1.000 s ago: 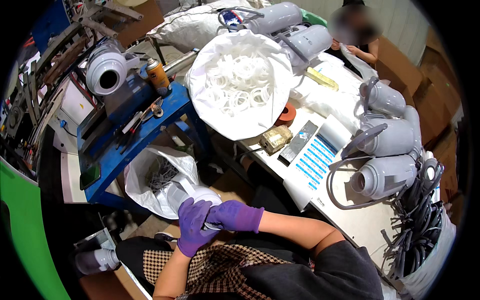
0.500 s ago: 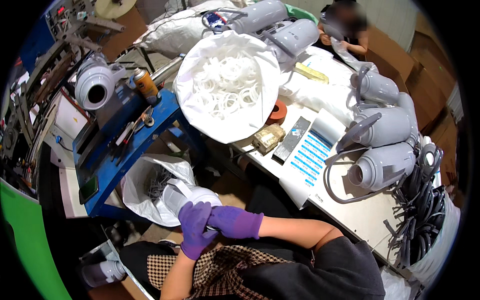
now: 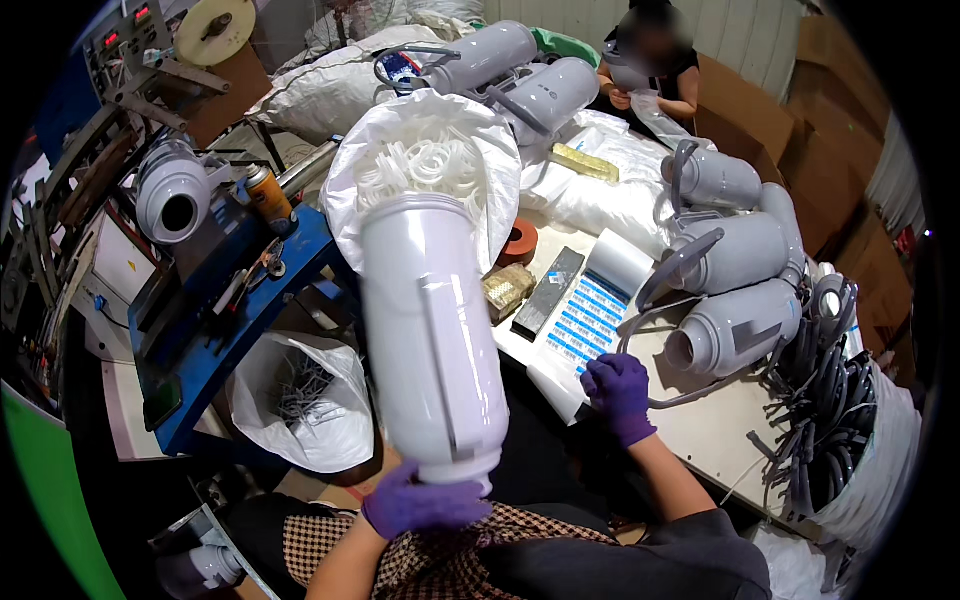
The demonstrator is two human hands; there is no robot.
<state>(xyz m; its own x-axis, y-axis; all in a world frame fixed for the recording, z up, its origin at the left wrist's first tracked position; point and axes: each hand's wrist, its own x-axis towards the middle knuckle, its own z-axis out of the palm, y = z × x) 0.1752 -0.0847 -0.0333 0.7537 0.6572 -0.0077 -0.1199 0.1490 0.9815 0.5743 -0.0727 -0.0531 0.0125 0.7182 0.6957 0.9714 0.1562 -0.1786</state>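
Purple-gloved left hand (image 3: pixel 422 504) grasps glossy grey cylindrical plastic flask (image 3: pixel 425 330) only by narrow end, so could tip top-heavy; curled purple-gloved right hand (image 3: pixel 619 398) beside blue-and-white paper label sheet (image 3: pixel 588 322), grip unclear.

The long, glossy, pale-grey plastic bottle body (image 3: pixel 435 330) in my purple-gloved left hand (image 3: pixel 425 500) barred my straight way to the white sack of translucent rings (image 3: pixel 425 160). Near my purple-gloved right hand (image 3: pixel 618 398), a thin, grey looped handle lay in the way; past it, a bare strip ran along the white tabletop's (image 3: pixel 700 440) near edge toward the heaped dark-grey straps (image 3: pixel 815 410). Grey plastic bottles (image 3: pixel 735 328) blocked the right edge.
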